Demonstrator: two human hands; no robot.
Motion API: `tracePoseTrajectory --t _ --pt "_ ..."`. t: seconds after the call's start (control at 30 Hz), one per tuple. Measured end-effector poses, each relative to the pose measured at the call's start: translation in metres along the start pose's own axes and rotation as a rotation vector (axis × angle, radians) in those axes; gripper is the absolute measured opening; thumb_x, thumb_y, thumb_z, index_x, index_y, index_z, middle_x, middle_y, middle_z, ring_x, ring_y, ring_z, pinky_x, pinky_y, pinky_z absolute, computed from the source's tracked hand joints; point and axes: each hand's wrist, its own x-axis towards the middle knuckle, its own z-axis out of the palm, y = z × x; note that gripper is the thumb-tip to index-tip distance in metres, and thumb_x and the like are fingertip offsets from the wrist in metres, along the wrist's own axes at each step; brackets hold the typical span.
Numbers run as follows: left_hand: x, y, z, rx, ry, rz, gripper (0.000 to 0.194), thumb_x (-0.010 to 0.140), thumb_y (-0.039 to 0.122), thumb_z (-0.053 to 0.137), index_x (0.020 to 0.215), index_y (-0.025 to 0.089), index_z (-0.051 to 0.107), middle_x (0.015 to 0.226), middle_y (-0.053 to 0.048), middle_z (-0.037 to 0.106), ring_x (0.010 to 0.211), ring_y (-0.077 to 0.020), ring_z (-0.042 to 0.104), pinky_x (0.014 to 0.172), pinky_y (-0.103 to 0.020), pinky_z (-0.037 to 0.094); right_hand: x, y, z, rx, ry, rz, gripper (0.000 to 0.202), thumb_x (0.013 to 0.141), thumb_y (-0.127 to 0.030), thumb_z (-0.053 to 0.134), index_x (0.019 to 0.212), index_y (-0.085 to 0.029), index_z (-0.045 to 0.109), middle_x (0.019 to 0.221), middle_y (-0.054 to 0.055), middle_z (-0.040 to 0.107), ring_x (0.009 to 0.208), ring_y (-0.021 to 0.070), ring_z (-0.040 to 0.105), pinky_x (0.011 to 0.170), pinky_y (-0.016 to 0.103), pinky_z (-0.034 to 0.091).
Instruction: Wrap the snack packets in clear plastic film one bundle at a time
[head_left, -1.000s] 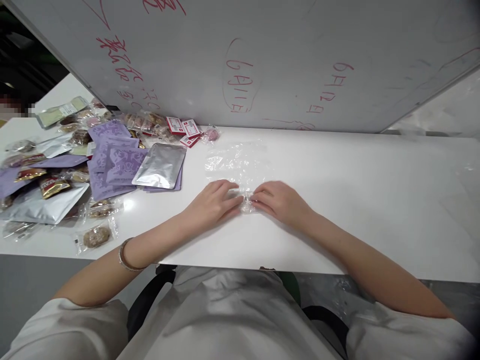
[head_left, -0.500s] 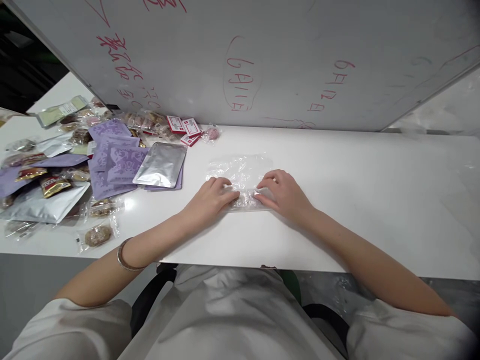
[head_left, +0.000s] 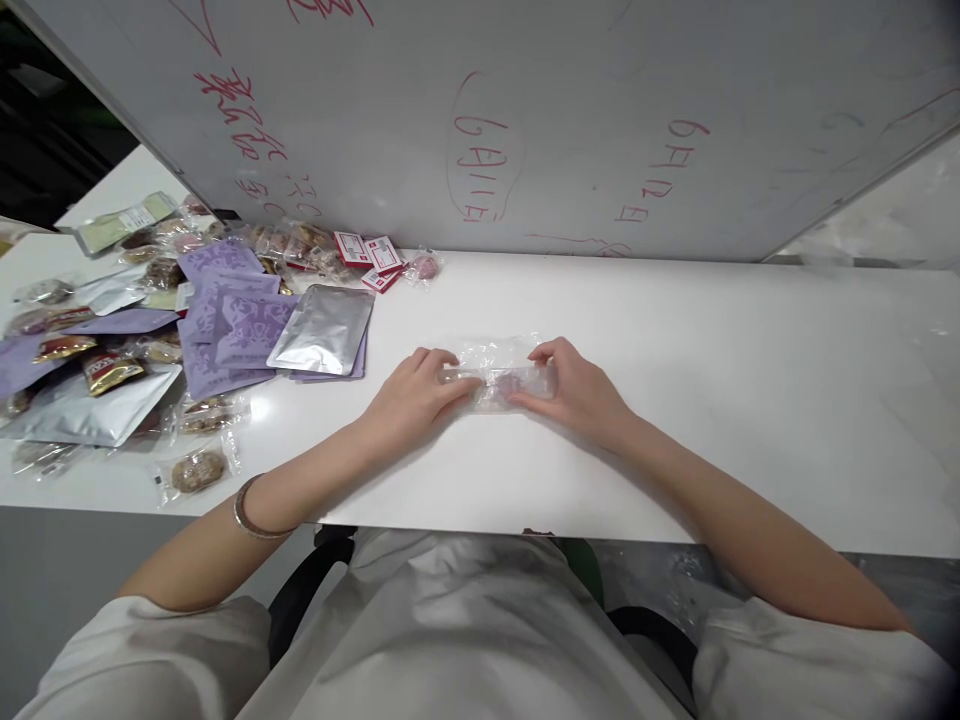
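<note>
A clear bubble-wrap-like plastic piece (head_left: 496, 385) lies folded on the white table in front of me, with a flat flap spread out behind it. My left hand (head_left: 429, 385) is closed on its left end, thumb along the near side and fingers on the far side. On the right end my right hand (head_left: 571, 385) grips it in the same way, thumb in front and fingers curled behind. Something faintly purplish shows through the plastic near the right thumb; what it is cannot be made out.
To the left lies a pile of packets: purple pouches (head_left: 255, 325), a silver pouch (head_left: 322, 330), gold-wrapped snacks (head_left: 111, 370) and a wrapped cookie (head_left: 197, 470). Red-and-white boxes (head_left: 384, 255) sit by the whiteboard (head_left: 570, 130), which stands along the table's back edge.
The plastic has been folded or rolled further away from me; the flap behind it is shorter. Both hands have shifted slightly, still at its two ends.
</note>
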Motion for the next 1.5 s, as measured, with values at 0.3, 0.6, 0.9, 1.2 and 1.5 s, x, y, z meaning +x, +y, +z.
tracePoseTrajectory --t 0.3,0.6,0.9,1.2,1.5 --pt "-0.002 -0.003 -0.005 -0.175 -0.087 -0.003 0.034 0.102 0.037 0.045 0.129 0.019 0.055 0.111 -0.012 0.066 0.1 -0.0237 0.063 0.084 -0.038 0.053 -0.002 0.003 -0.009 0.116 -0.182 -0.249 0.031 0.093 -0.042 0.06 0.12 -0.026 0.059 0.105 0.006 0.071 0.092 0.0217 0.067 0.079 0.037 0.053" --pt "0.002 0.0 -0.001 -0.01 -0.009 0.119 0.02 0.099 0.028 0.049 0.106 0.018 0.065 0.114 -0.014 0.065 0.103 -0.0276 0.059 0.086 -0.044 0.051 0.003 0.004 -0.002 -0.095 -0.031 -0.305 0.022 0.099 -0.035 0.048 0.097 -0.022 0.066 0.099 0.009 0.07 0.093 0.0236 0.064 0.085 0.042 0.048" --pt "-0.003 0.001 0.0 0.02 -0.027 0.174 0.033 0.098 0.021 0.047 0.13 0.014 0.055 0.123 -0.014 0.065 0.112 -0.0264 0.061 0.093 -0.041 0.052 -0.019 -0.009 0.002 -0.464 -0.198 -0.483 0.049 0.1 -0.014 0.039 0.144 -0.033 0.05 0.132 0.01 0.061 0.104 0.0247 0.059 0.09 0.041 0.049" --pt "-0.004 -0.007 0.01 0.08 -0.076 0.078 0.053 0.101 0.043 0.042 0.146 0.014 0.042 0.132 -0.017 0.062 0.124 -0.032 0.056 0.098 -0.047 0.048 -0.081 0.098 -0.077 -0.858 0.065 0.546 0.061 0.093 -0.006 0.033 0.149 -0.025 0.044 0.126 0.022 0.055 0.098 0.0323 0.058 0.073 0.042 0.05" --pt "0.005 -0.014 0.018 0.076 -0.067 0.04 0.057 0.101 0.051 0.039 0.146 0.017 0.045 0.132 -0.014 0.062 0.12 -0.0311 0.058 0.096 -0.045 0.047 -0.025 0.2 -0.142 -0.648 0.37 1.069 0.061 0.091 -0.007 0.036 0.151 -0.012 0.031 0.134 0.026 0.042 0.101 0.0279 0.063 0.083 0.039 0.048"
